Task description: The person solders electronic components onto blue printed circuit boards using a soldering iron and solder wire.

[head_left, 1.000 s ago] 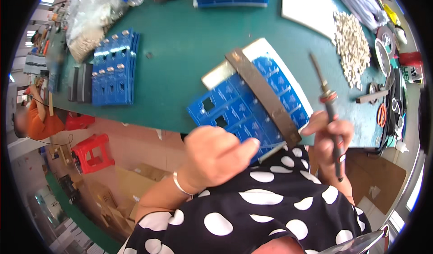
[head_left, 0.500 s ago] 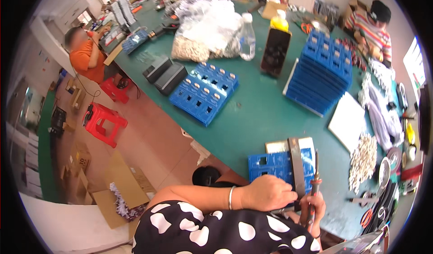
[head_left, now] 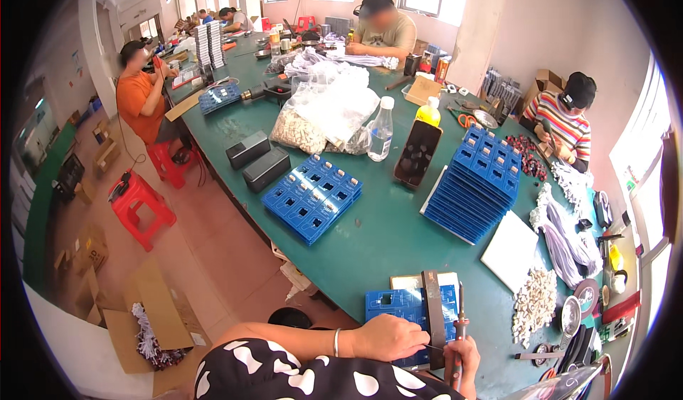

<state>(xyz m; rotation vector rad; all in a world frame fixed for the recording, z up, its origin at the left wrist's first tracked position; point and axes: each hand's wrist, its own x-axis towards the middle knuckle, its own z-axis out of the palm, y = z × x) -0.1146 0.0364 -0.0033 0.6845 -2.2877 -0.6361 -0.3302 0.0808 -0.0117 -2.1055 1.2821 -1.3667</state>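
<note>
My right hand (head_left: 464,357) is closed around the handle of a soldering iron (head_left: 461,323), which points upward with its metal tip at the top. My left hand (head_left: 390,337), with a silver bangle on the wrist, is pinched over the near part of a blue circuit board panel (head_left: 402,303). A thin wire (head_left: 432,347) sticks out from its fingertips. Across the panel lies a dark flat bar (head_left: 432,302), and a pale board (head_left: 409,282) shows beneath. Part of the panel is hidden by my left hand.
Ahead stand a stack of blue panels (head_left: 473,187), a phone (head_left: 417,152), a water bottle (head_left: 381,130) and another blue panel pile (head_left: 313,197). Small white parts (head_left: 535,302) are heaped on the right beside a white board (head_left: 510,252). Several people work around the table (head_left: 341,268).
My view has tilted up, so the table sits lower and a person at the far end shows. Both hands remain at the panel, the iron still in my right.
</note>
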